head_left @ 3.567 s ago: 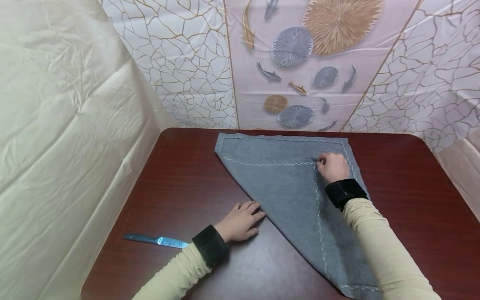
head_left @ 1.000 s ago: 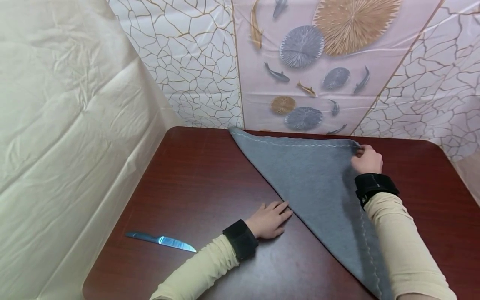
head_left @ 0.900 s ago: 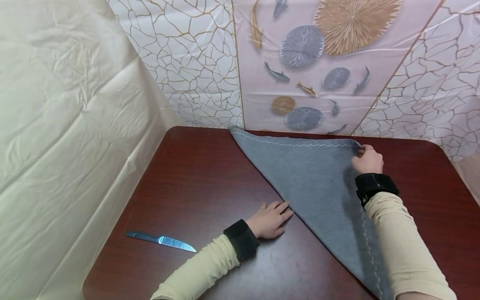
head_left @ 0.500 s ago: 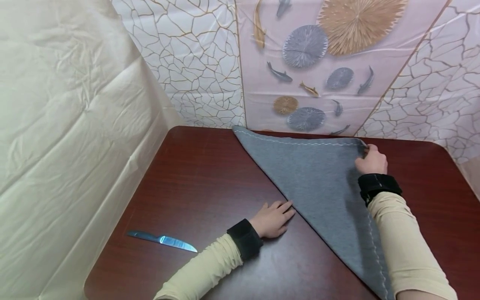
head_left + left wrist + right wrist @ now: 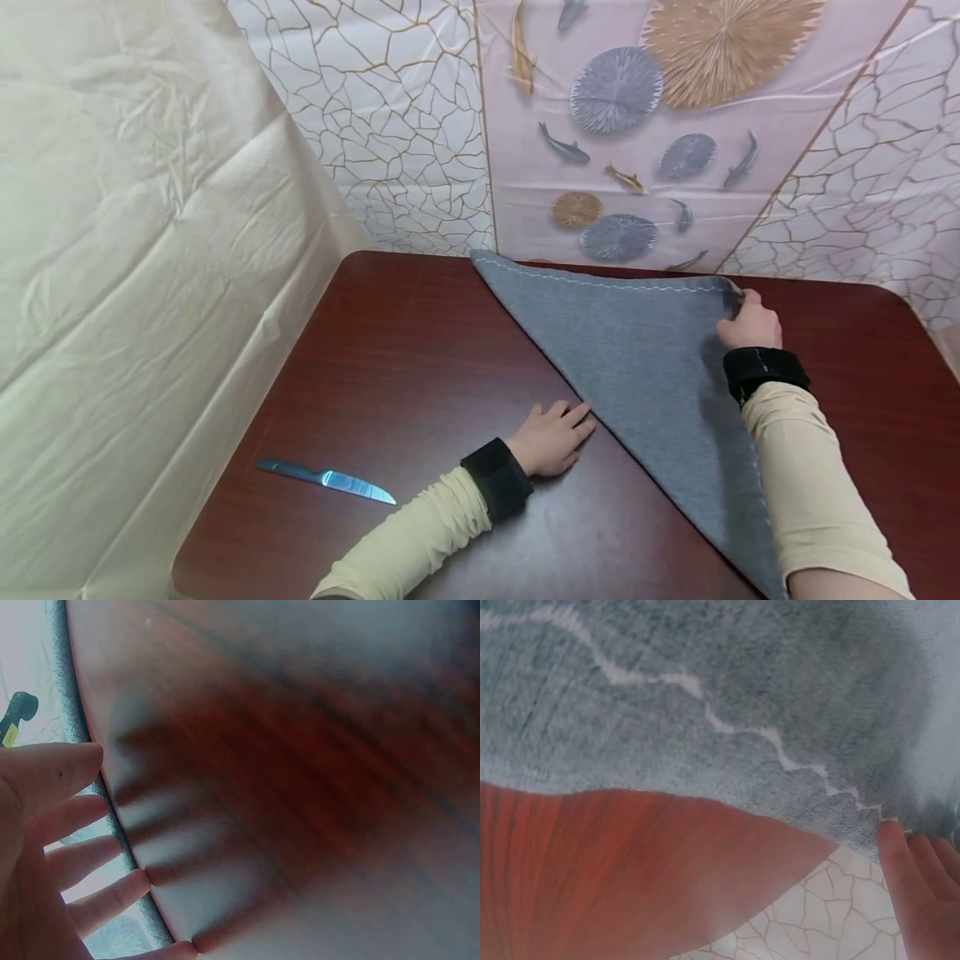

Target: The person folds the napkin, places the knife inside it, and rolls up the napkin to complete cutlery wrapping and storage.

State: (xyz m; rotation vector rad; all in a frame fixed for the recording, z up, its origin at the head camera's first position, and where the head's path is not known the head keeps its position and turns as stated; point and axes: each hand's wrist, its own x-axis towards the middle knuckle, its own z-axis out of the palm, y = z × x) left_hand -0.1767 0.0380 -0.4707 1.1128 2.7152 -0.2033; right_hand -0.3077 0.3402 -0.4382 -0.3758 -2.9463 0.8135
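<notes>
A grey cloth (image 5: 630, 367) with white zigzag stitching along its borders lies folded into a triangle on the dark red-brown table. At the long diagonal fold, my left hand (image 5: 551, 439) rests on the tabletop with fingers spread and fairly straight, fingertips touching the folded edge. The left wrist view shows those fingertips (image 5: 139, 881) against the cloth's edge (image 5: 69, 690). My right hand (image 5: 752, 323) pinches the cloth's far right corner. Close up in the right wrist view, the fingers of that hand (image 5: 922, 892) meet the stitched corner; the grip is partly hidden.
A knife (image 5: 326, 481) with a shiny blue blade lies on the table (image 5: 390, 358), left of my left forearm, its tip pointing toward the sleeve. A patterned wall covering (image 5: 420, 125) rises behind the table's far edge. Pale draped fabric (image 5: 150, 292) hangs along the left side.
Over the earlier frames my right hand carried the cloth's upper corner away and right, onto the far right corner. Within the last second the hands barely move; the view shifts slightly.
</notes>
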